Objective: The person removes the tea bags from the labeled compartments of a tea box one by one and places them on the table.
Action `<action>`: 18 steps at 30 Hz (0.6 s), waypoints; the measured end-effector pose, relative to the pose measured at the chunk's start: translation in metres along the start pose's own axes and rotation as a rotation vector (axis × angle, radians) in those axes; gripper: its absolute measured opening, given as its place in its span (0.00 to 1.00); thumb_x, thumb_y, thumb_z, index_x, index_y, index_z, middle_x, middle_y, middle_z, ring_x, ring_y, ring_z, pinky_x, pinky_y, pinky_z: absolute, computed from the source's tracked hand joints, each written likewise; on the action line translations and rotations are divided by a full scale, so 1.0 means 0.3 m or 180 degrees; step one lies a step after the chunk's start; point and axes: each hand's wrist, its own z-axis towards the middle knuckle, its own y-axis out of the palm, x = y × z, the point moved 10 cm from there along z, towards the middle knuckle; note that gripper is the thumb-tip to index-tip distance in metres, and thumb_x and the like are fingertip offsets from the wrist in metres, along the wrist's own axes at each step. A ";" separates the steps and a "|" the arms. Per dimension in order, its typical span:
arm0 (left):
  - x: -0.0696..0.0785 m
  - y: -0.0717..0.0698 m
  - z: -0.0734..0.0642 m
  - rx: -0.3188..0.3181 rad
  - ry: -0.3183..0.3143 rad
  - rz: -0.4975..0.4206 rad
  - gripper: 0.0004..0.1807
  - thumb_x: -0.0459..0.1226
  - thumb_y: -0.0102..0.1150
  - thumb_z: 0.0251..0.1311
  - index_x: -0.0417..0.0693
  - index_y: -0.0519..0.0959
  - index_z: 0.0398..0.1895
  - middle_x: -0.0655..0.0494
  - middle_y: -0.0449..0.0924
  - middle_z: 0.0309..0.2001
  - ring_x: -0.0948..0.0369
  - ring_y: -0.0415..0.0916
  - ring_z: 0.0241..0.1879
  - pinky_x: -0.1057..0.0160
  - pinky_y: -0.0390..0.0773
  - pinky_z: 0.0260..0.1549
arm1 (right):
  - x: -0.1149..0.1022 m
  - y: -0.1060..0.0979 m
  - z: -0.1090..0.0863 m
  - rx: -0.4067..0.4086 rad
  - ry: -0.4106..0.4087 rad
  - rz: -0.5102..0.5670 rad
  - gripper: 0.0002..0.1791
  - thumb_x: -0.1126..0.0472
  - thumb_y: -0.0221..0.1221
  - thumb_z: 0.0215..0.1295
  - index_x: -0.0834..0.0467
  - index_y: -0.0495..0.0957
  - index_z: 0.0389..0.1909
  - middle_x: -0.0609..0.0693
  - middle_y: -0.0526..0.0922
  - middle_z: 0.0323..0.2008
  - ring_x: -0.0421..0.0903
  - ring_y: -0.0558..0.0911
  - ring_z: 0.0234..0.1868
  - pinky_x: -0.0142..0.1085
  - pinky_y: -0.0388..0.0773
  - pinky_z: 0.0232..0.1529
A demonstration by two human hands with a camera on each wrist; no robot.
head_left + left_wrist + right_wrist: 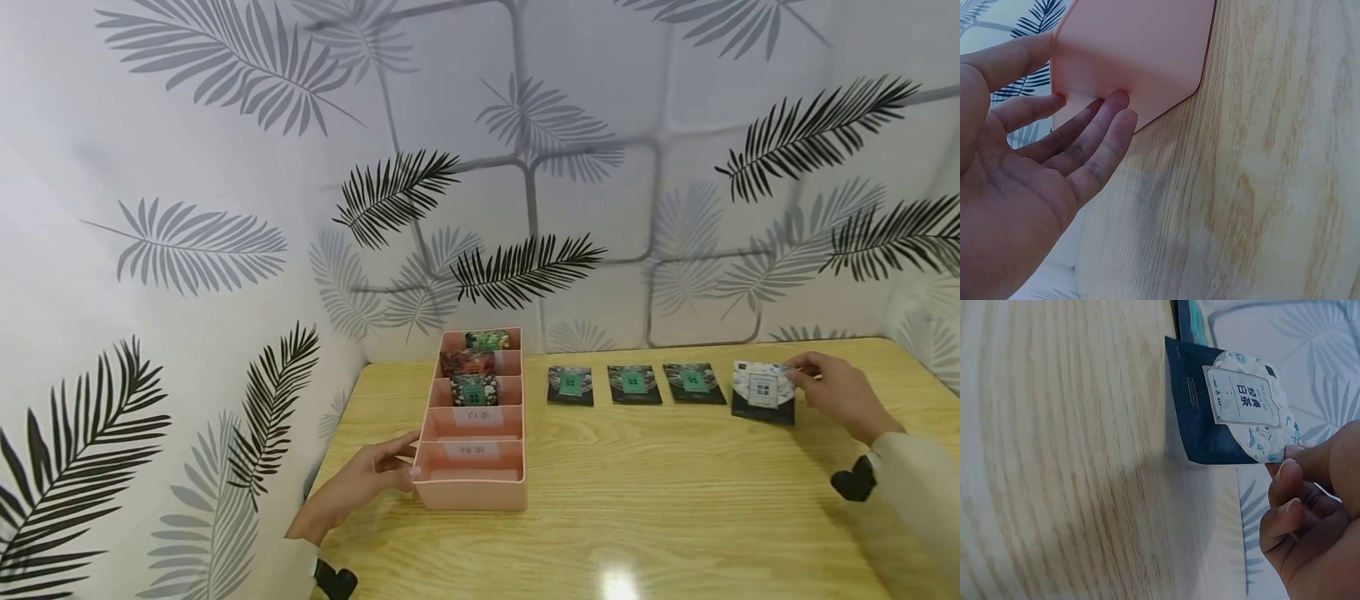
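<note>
- Pink plastic five-compartment box (472, 495): rear three hold printed packets (474, 392); front two show white paper labels (474, 451).
- Left hand (362, 481): fingers loosely spread, touching the box's side.
- Right hand (842, 395): pinches one corner of a square white-and-dark-blue sachet (763, 392), tilted beside three dark green-labelled sachets (635, 385).

“白茶” on packet (1232, 409) and box label (477, 415), “绿茶” on front label (472, 450)

The rectangular plastic tray (471, 494) is pink. A square sachet (1235, 406) pairs navy with blue-patterned white; three dark square sachets (634, 386) carry green labels (692, 380). The wooden worktop (637, 483) shows yellowish grain, the white wall (585, 208) black and grey fronds (527, 271).
</note>
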 end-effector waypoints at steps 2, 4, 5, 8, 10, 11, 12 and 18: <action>0.001 -0.005 -0.002 0.0018 -0.0009 0.0025 0.38 0.41 0.58 0.65 0.50 0.53 0.75 0.38 0.64 0.62 0.53 0.73 0.52 0.40 0.73 0.51 | 0.015 0.002 0.021 0.0018 -0.0002 -0.0029 0.21 0.54 0.46 0.75 0.69 0.71 0.54 0.69 0.76 0.45 0.51 0.79 0.31 0.39 0.76 0.23; 0.002 -0.008 -0.004 0.0026 -0.0013 0.0031 0.38 0.42 0.58 0.65 0.50 0.53 0.75 0.38 0.64 0.62 0.53 0.73 0.53 0.40 0.72 0.51 | 0.028 0.003 0.042 0.0059 0.0007 -0.0070 0.20 0.56 0.47 0.75 0.69 0.71 0.53 0.68 0.76 0.43 0.50 0.78 0.30 0.38 0.75 0.23; 0.003 -0.009 -0.004 0.0024 -0.0006 0.0027 0.38 0.42 0.58 0.65 0.50 0.53 0.75 0.38 0.64 0.62 0.53 0.73 0.53 0.40 0.72 0.51 | 0.033 0.005 0.051 0.0087 0.0017 -0.0109 0.19 0.57 0.47 0.74 0.69 0.72 0.52 0.68 0.77 0.42 0.49 0.78 0.29 0.38 0.74 0.22; -0.001 -0.010 -0.004 0.0009 -0.0006 -0.0047 0.38 0.40 0.58 0.65 0.49 0.53 0.75 0.38 0.63 0.62 0.52 0.72 0.53 0.38 0.71 0.51 | 0.040 0.012 0.078 0.0122 0.0038 -0.0199 0.18 0.59 0.48 0.73 0.71 0.72 0.51 0.69 0.77 0.41 0.51 0.78 0.29 0.38 0.73 0.22; -0.003 -0.011 -0.003 0.0006 -0.0001 -0.0045 0.37 0.40 0.58 0.65 0.48 0.54 0.75 0.38 0.64 0.62 0.52 0.72 0.53 0.38 0.71 0.51 | 0.040 0.018 0.093 0.0131 0.0044 -0.0245 0.17 0.61 0.49 0.72 0.71 0.72 0.50 0.70 0.78 0.40 0.55 0.78 0.31 0.39 0.74 0.23; -0.005 -0.012 -0.002 0.0009 0.0000 -0.0033 0.37 0.40 0.58 0.65 0.49 0.54 0.75 0.38 0.64 0.62 0.52 0.72 0.53 0.38 0.71 0.51 | 0.038 0.020 0.101 0.0139 0.0031 -0.0282 0.17 0.61 0.49 0.72 0.72 0.73 0.50 0.70 0.78 0.40 0.56 0.78 0.32 0.40 0.74 0.23; -0.005 -0.012 -0.002 0.0017 -0.0003 -0.0015 0.37 0.40 0.57 0.66 0.50 0.54 0.75 0.39 0.64 0.62 0.51 0.73 0.52 0.38 0.72 0.51 | 0.035 0.023 0.107 0.0136 0.0016 -0.0311 0.17 0.62 0.49 0.71 0.73 0.73 0.49 0.70 0.78 0.40 0.58 0.79 0.32 0.41 0.75 0.24; -0.004 -0.013 -0.002 0.0037 0.0003 0.0116 0.36 0.42 0.56 0.66 0.53 0.55 0.75 0.42 0.67 0.61 0.51 0.74 0.51 0.41 0.73 0.50 | 0.046 0.036 0.147 0.0106 -0.0002 -0.0397 0.16 0.65 0.50 0.69 0.73 0.73 0.51 0.70 0.80 0.39 0.59 0.80 0.32 0.47 0.76 0.26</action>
